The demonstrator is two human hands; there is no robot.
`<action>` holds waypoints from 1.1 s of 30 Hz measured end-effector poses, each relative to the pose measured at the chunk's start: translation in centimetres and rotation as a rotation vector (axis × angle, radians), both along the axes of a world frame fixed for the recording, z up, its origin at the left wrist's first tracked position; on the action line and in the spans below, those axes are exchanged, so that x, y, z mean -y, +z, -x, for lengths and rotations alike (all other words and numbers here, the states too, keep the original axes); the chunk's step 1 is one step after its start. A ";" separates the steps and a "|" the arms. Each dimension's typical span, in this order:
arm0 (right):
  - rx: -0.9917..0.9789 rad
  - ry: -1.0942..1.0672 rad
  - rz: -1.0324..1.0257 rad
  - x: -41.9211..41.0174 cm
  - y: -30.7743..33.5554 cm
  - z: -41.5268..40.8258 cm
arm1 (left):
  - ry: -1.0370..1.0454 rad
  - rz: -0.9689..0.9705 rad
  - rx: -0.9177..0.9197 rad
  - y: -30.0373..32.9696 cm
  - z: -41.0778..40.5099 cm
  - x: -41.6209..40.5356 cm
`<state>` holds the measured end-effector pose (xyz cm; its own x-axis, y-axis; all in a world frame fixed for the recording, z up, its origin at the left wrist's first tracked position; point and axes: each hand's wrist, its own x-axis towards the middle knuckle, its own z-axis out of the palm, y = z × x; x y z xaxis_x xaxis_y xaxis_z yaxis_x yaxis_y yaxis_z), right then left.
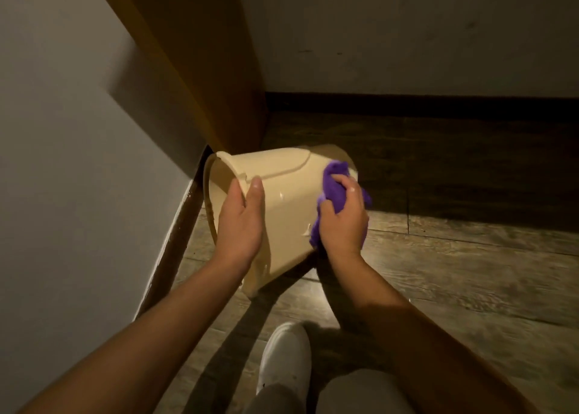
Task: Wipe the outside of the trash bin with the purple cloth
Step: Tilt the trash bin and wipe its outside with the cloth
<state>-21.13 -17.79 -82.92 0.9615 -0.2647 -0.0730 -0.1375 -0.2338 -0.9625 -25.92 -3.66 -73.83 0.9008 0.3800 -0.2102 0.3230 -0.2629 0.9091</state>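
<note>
Trash bin [282,200] lies tipped on the wood floor [454,272] — we can't see inside. Our left hand [239,222] grips its rim; our right hand [343,219] presses the bunched purple cloth [335,185] against its side.

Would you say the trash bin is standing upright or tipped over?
Tipped: the trash bin lies sideways, its open mouth facing the left wall.

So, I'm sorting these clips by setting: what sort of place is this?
Probably an indoor room corner in a home, dimly lit. The wood-plank floor, dark baseboard under a plain painted wall, and a small beige trash bin tipped on its side all suggest it.
</note>
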 end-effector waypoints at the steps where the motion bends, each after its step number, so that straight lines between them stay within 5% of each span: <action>1: 0.102 0.085 0.027 -1.0 1.0 0.6 | -0.006 0.019 0.003 0.3 -0.5 0.0; 4: 0.372 0.362 0.108 -4.3 3.4 3.4 | 0.023 0.028 0.037 1.2 -1.7 -0.3; 8: 0.464 0.386 0.256 -4.9 3.7 3.2 | 0.026 0.015 0.038 1.3 -2.1 -0.7; 14: 0.196 0.181 0.307 -1.6 -0.2 -0.4 | 0.140 -0.218 0.053 -0.2 -2.2 -2.1; 21: -0.027 0.004 0.130 1.7 -1.2 -2.9 | 0.196 -0.164 0.043 -0.9 -1.4 -2.7; 28: 0.491 0.616 0.185 -4.4 2.2 4.7 | 0.162 -0.081 -0.011 -0.4 -3.1 -3.0; 33: 0.427 0.849 0.378 0.0 -1.0 5.8 | 0.353 0.039 -0.144 -0.9 -3.1 -7.1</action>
<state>-26.88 -17.77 -83.88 0.7689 0.5811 0.2665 0.5520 -0.3931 -0.7354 -22.83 3.41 -74.70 0.6761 0.6509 -0.3454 0.5124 -0.0785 0.8552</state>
